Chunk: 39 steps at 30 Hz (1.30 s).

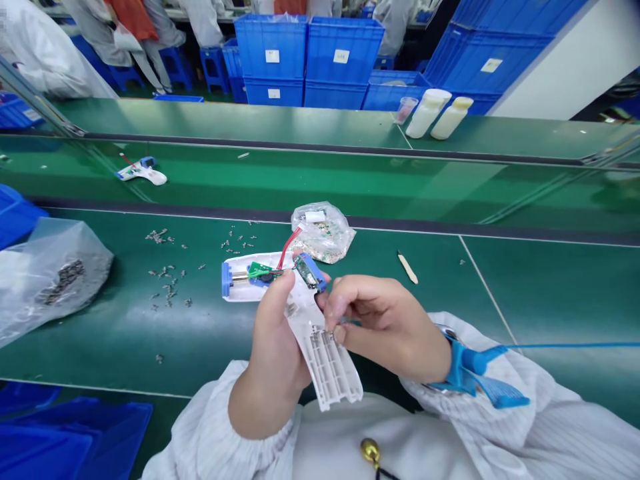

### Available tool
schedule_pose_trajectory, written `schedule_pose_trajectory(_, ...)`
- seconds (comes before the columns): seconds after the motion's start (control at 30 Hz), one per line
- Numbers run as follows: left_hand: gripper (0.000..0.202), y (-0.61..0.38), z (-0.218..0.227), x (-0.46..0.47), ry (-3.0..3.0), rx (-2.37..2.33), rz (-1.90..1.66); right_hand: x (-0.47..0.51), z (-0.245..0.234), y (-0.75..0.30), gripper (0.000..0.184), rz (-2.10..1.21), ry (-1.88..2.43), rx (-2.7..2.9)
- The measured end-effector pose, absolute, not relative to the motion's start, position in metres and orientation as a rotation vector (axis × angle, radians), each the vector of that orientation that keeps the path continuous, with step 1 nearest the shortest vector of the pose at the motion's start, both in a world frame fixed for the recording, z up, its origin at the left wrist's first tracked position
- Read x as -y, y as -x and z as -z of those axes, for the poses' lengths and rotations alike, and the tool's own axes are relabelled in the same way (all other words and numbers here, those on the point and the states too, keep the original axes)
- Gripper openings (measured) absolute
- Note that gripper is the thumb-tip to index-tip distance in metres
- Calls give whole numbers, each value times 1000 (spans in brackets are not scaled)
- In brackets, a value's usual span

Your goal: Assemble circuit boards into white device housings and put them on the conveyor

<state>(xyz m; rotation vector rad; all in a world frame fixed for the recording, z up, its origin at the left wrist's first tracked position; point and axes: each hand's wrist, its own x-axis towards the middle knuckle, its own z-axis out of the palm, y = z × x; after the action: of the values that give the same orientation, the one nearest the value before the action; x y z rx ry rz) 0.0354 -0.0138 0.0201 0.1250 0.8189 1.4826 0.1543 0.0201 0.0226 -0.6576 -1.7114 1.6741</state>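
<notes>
Grn bench under wht housing, bins behind.

The person's left grip holds a white housing above the green bench; the right grip touches its ribbed handle. Beyond stand 2 bottles.

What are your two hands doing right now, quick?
Left hand: closed, holding the white plastic housing.
Right hand: closed in a pinch at the housing's ribbed part; can't tell if it holds something tiny.
</notes>
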Motion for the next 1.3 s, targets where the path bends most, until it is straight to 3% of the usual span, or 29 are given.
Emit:
schedule_pose_trajectory(0.43, 29, -40, -27, 14, 2, -661, -1452, -22, -27, -150, 33, -1994, 706, 1441)
schedule_pose_trajectory(0.8, 32, -43, -27, 14, 82, -618, -1493, -25, -23, -148, 37, -2020, 777, 1419)
schedule_pose_trajectory(1.03, 30, -43, -26, 9, 96, -715, -1518, -26, -19, -149, 34, -1839, 840, 1562)
schedule_pose_trajectory(1.3, 36, -41, -23, 12, 70, -749, -1489, -25, -18, -155, 19, -1278, 725, 1901)
